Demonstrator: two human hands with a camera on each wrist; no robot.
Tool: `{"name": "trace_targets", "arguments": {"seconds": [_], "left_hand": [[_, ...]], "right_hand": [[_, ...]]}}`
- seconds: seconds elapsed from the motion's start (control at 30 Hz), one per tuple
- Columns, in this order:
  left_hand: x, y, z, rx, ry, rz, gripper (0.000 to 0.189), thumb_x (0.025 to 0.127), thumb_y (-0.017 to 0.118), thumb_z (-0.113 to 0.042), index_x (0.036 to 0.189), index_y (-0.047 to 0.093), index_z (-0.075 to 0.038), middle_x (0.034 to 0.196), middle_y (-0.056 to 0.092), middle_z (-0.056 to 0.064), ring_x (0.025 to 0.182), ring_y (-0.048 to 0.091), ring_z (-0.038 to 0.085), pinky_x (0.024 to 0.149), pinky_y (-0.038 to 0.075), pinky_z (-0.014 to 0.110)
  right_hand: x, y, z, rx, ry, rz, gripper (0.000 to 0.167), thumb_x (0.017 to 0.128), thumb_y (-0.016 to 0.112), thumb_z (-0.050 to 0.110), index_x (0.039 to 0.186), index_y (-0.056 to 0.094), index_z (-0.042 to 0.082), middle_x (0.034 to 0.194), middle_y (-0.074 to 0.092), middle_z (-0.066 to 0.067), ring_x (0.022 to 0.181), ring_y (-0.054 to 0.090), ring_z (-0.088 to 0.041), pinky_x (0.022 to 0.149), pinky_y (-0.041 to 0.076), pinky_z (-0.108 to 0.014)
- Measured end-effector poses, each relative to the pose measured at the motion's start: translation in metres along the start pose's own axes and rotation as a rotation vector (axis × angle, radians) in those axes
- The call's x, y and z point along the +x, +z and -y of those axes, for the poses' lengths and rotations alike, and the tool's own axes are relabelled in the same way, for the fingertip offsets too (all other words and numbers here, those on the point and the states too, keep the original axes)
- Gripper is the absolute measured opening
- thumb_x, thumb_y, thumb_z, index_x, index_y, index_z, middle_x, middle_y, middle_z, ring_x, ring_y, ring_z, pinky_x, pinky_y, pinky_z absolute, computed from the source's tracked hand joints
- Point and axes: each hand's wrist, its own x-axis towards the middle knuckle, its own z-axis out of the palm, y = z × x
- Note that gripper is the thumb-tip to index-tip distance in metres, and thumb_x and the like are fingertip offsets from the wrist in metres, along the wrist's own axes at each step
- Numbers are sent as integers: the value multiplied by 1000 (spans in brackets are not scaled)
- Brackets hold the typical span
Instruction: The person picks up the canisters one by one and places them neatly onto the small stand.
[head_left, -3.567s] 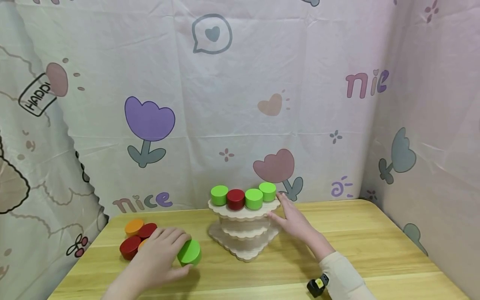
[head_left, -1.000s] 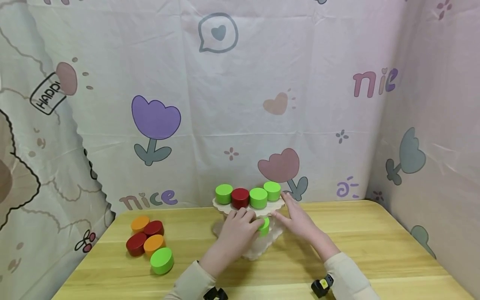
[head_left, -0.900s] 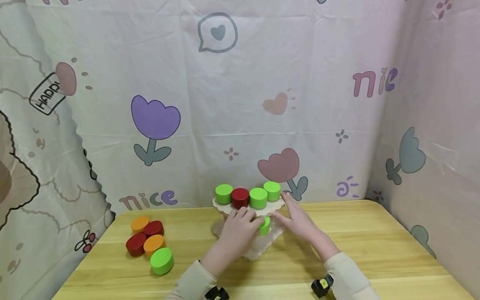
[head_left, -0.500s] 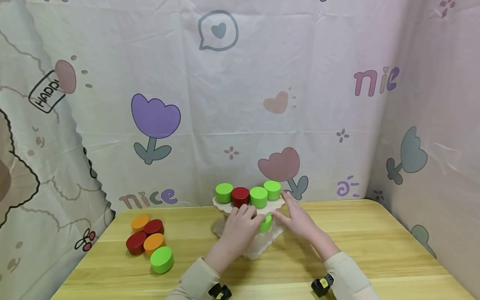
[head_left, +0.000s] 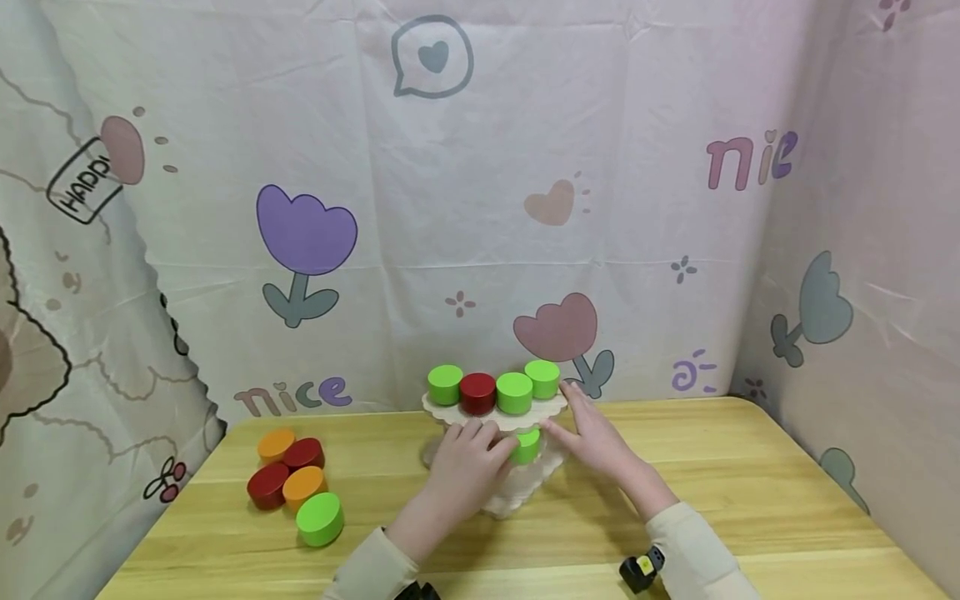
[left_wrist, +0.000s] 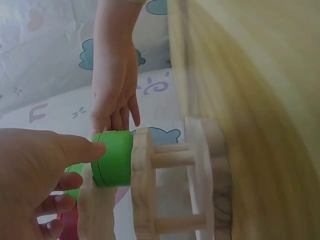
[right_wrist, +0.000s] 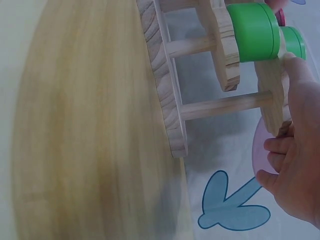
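Note:
A tiered wooden stand with scalloped shelves stands mid-table. Three light green cylinder blocks and a dark red cylinder block line its top shelf. On the shelf below sits another green cylinder block, at the right. My left hand is in front of the stand, its thumb tip touching that lower block's top in the left wrist view, its fingers loosely bent and not wrapped round it. My right hand grips the top shelf's right edge between thumb and fingers.
On the table's left lie two orange cylinder blocks, two dark red cylinder blocks and a green cylinder block, grouped close together. A printed cloth hangs behind the wooden table.
My left hand went from the block group to the stand, where a green cylinder block now sits on the lower shelf. Lately this hand eased slightly left. My right hand kept its grip.

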Motion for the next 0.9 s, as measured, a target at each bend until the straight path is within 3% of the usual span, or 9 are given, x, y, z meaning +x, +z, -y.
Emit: {"name": "trace_targets", "arguments": {"seconds": [0.13, 0.27, 0.37, 0.47, 0.73, 0.9], "left_hand": [[-13, -7, 2, 1, 3, -17, 32, 75, 81, -38, 102, 70, -29, 92, 60, -8, 87, 54, 13, 69, 37, 28], [-26, -14, 7, 6, 17, -57, 32, 71, 83, -39, 97, 67, -26, 86, 57, -7, 82, 52, 14, 68, 35, 28], [-38, -22, 13, 7, 22, -51, 31, 72, 82, -40, 93, 65, -24, 81, 53, -6, 80, 50, 15, 70, 38, 29], [-50, -30, 20, 3, -2, 9, 30, 75, 79, -41, 93, 65, -23, 84, 55, -6, 83, 52, 15, 74, 42, 31], [-89, -54, 44, 1, -147, 280, 34, 84, 69, -47, 107, 67, -22, 100, 63, -2, 98, 56, 19, 84, 43, 39], [-111, -64, 61, 38, -197, 287, 34, 83, 71, -46, 106, 67, -21, 98, 64, -2, 96, 58, 20, 82, 45, 40]], "right_hand": [[0, -1, 2, -1, -4, 1, 87, 92, 57, 53, 154, 21, 3, 158, 25, -22, 149, 19, -40, 116, 23, -58], [0, -1, 2, -4, -12, 1, 87, 92, 57, 54, 154, 21, 4, 158, 25, -22, 149, 19, -40, 116, 23, -58], [-1, 0, 2, -4, -8, 4, 87, 92, 57, 54, 154, 20, 5, 158, 25, -22, 149, 19, -39, 116, 23, -58], [-1, 0, 2, -2, 2, 9, 87, 93, 57, 53, 154, 19, 5, 159, 24, -22, 149, 18, -40, 116, 22, -58], [-2, 0, 3, -7, 9, 7, 86, 93, 57, 52, 154, 20, 3, 158, 23, -24, 149, 18, -40, 116, 22, -58], [-1, 0, 3, -8, 11, 11, 87, 93, 56, 53, 154, 19, 4, 159, 22, -23, 149, 17, -40, 116, 22, -58]]}}
